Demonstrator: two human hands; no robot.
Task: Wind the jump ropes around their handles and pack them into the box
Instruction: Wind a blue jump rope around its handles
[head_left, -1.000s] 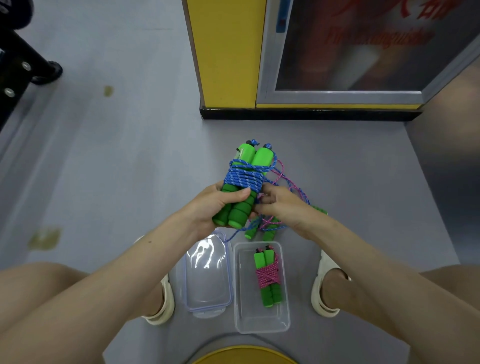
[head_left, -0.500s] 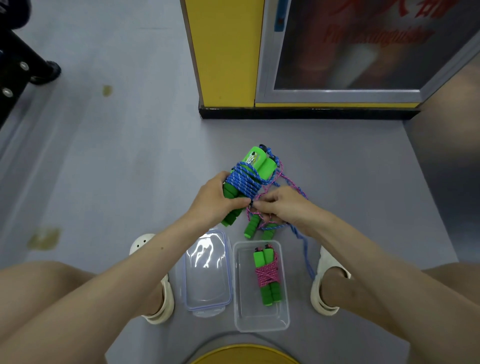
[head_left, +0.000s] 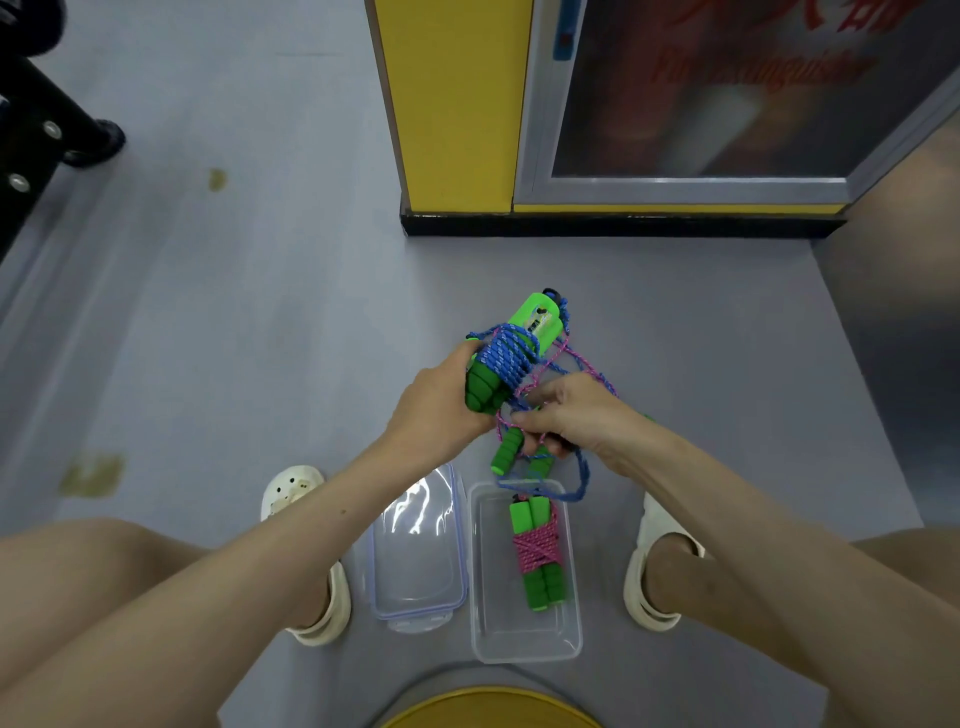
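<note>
My left hand (head_left: 434, 405) grips a pair of green handles wound with blue rope (head_left: 506, 358), tilted up to the right above the floor. My right hand (head_left: 569, 415) pinches the loose blue rope just beside the bundle; its tail (head_left: 582, 480) loops down over the box's far edge. Under my right hand lies an unwound pink rope (head_left: 587, 364) with its green handles (head_left: 506, 449) on the floor. The clear plastic box (head_left: 491, 613) between my feet holds one green-handled rope wound in pink (head_left: 537, 553).
The box's clear lid (head_left: 418, 551) lies left of the box. My white sandals (head_left: 291, 493) (head_left: 654, 571) flank them. A yellow post and framed cabinet (head_left: 457, 104) stand ahead. Black equipment (head_left: 31, 140) is at far left, a yellow stool rim (head_left: 488, 709) below.
My left hand has tilted and lifted the blue-wound handles further to the right. My right hand has stayed by the bundle, working the loose blue end, whose tail now hangs over the box.
</note>
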